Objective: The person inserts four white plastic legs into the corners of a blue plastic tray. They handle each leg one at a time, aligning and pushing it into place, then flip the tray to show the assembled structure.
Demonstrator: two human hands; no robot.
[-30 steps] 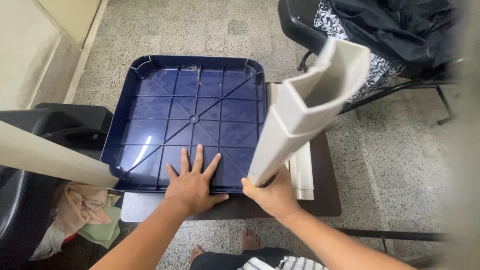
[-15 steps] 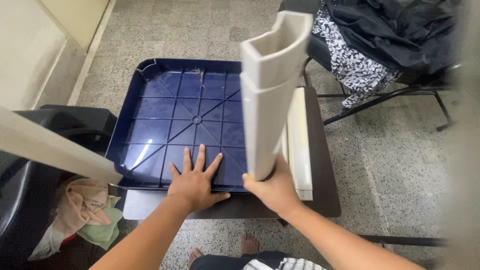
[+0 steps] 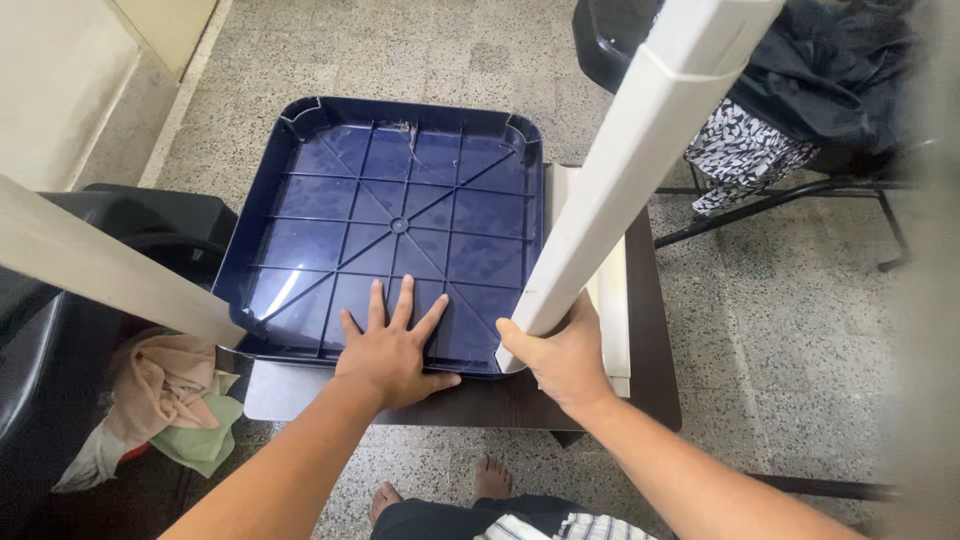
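1. I am seeing bare feet (image 3: 487,484) standing on the speckled floor (image 3: 800,330) at the bottom edge, just in front of the dark surface (image 3: 500,400).
2. The left hand (image 3: 392,345) is lying flat, fingers spread, pressing on the near edge of the dark blue tray (image 3: 400,215); the palm is resting partly on the tray rim and partly on the surface. Its grip is fully open and is holding nothing.
3. The right hand (image 3: 565,360) is wrapping its grip around the lower end of a long cream post (image 3: 640,160), fingers closed on it. The post's lower end is sitting at the near right corner of the tray, touching or just above the rim; I cannot tell which.
4. The post is tilting up and to the right, its upper end running out of the top of the picture.
5. The tray is lying upside down on the surface, ribbed underside facing up, and is overhanging the surface on the far and left sides.
6. A second cream post (image 3: 612,300) is lying flat on the surface, just beside the tray's right edge.
7. To the left, a third cream piece (image 3: 100,265) is crossing in front of a black bin (image 3: 150,215), with crumpled cloths (image 3: 170,400) lying below it.
8. Farther right, a black chair (image 3: 790,190) is carrying dark clothing (image 3: 830,70).
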